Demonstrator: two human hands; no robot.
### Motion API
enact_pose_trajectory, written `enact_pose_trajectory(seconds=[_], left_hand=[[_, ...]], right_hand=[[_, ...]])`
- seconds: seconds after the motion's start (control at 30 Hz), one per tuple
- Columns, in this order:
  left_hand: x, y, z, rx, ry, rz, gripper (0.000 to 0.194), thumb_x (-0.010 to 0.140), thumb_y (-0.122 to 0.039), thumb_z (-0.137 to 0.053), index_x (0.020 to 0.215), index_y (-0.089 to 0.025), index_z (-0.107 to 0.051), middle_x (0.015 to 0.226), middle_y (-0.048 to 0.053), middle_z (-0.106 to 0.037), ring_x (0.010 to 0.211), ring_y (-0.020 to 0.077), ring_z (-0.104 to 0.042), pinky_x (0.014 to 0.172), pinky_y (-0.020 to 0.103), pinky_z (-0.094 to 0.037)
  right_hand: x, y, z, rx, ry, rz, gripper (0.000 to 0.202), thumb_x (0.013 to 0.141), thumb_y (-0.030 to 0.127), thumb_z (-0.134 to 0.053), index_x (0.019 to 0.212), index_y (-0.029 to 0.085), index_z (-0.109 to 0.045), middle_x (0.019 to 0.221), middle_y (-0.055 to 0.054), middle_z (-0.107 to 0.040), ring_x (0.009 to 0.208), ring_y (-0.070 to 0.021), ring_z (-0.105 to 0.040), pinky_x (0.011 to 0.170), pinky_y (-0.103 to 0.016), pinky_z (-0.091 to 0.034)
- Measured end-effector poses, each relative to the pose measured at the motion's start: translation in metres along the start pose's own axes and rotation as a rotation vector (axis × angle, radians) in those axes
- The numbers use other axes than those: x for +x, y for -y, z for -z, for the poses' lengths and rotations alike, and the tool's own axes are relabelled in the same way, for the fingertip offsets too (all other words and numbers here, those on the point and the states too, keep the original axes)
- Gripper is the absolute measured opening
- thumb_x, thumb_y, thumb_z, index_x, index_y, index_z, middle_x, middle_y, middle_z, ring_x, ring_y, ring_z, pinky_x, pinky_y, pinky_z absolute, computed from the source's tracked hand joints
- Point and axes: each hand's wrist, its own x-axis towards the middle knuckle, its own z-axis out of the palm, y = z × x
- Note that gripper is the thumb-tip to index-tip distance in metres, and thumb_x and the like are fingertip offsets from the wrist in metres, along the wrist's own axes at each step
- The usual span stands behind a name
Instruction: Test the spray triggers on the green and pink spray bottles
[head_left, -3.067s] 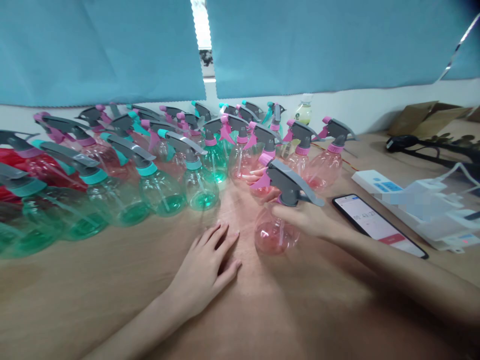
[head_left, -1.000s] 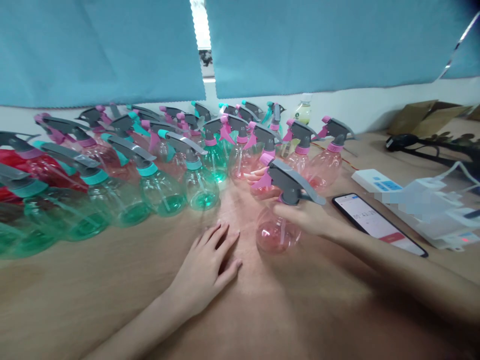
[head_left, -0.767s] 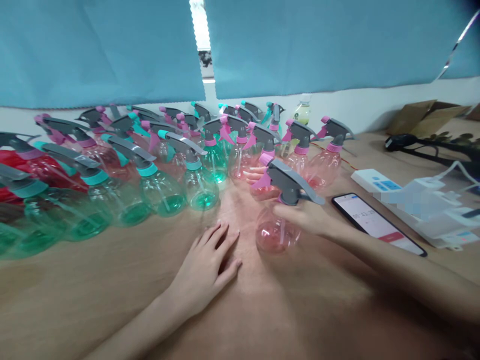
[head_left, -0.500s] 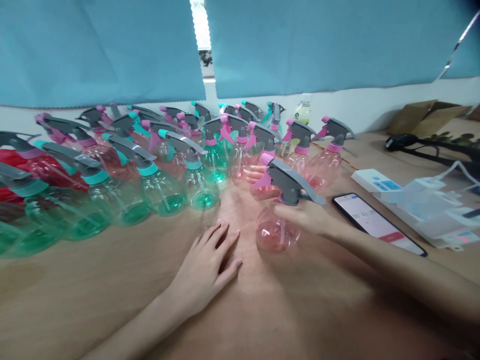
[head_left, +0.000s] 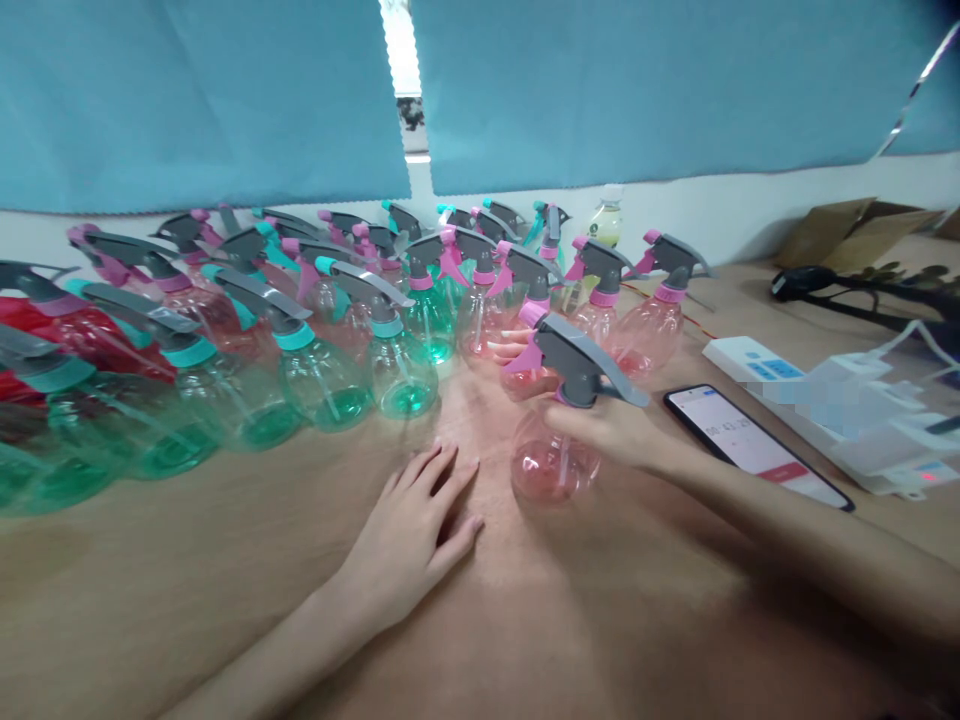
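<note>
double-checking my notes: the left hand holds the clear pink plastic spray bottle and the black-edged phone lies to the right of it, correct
Wrong hand: the head view shows the right hand holding the clear pink plastic spray bottle, and the black-edged phone lies to the right of it.

spray bottle (head_left: 551,465): glossy clear plastic | table (head_left: 262,570): smooth, wood-look | curtain (head_left: 637,90): matt, cloth-like
</note>
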Motion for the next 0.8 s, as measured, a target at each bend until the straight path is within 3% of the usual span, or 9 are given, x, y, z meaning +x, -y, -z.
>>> enact_pose_trajectory(seconds=[0.17,0.33,0.6,0.8], left_hand=[[0.0005,0.0003,-0.0002,0.011,0.008,0.004,0.049,0.098,-0.044,-0.044,0.14,-0.018,-0.048,0.148,0.014,-0.045,0.138,0.034,-0.036,0.106,0.056,-0.037],[0.0002,0.0004,-0.0005,-0.003,-0.003,0.003,0.048,0.098,-0.044,-0.044,0.14,-0.019,-0.048,0.147,0.014,-0.045,0.138,0.034,-0.036,0.106,0.056,-0.037],[0.0,0.0003,0.0001,-0.022,-0.009,0.003,0.048,0.098,-0.043,-0.044,0.139,-0.02,-0.049,0.147,0.013,-0.046,0.137,0.0345,-0.037,0.105,0.056,-0.038],[0.0002,0.0009,-0.0012,-0.016,-0.021,-0.001,0.048,0.098,-0.044,-0.045,0.139,-0.02,-0.048,0.147,0.013,-0.046,0.137,0.0339,-0.037,0.106,0.055,-0.037]], right_hand=[[0.0005,0.0019,-0.0001,0.046,-0.035,-0.026,0.037,0.064,0.027,-0.048,0.098,0.024,-0.062,0.073,-0.001,-0.061,0.074,-0.0218,-0.059,0.064,-0.034,-0.048],[0.0005,0.0002,-0.0011,0.068,-0.045,-0.008,0.04,0.064,0.025,-0.05,0.102,0.024,-0.062,0.076,-0.002,-0.063,0.079,-0.0223,-0.061,0.068,-0.034,-0.05],[0.0004,-0.0025,-0.0023,0.101,-0.056,-0.001,0.033,0.064,0.026,-0.051,0.096,0.024,-0.061,0.074,-0.001,-0.061,0.079,-0.0219,-0.06,0.065,-0.032,-0.048],[-0.0004,-0.0034,-0.0028,0.088,-0.021,-0.025,0.015,0.066,0.027,-0.049,0.08,0.024,-0.053,0.069,0.0,-0.057,0.074,-0.0199,-0.058,0.063,-0.031,-0.047]])
